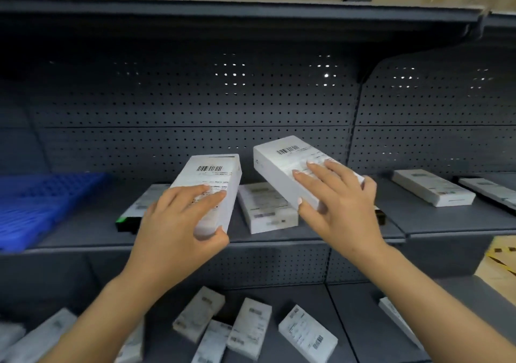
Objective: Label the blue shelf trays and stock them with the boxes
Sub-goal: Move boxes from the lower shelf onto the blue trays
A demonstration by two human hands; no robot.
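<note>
Two white barcoded boxes are held above the grey shelf (335,237). My left hand (178,217) has its fingers clamped on one box (212,184); my right hand (335,198) grips the other box (282,161). A blue tray (42,203) lies far left.

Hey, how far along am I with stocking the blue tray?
Done: nothing visible; the blue tray sits empty with no label showing. In hand: your left hand and right hand each hold a white box. Left: loose boxes on the middle shelf and lower shelf.
</note>
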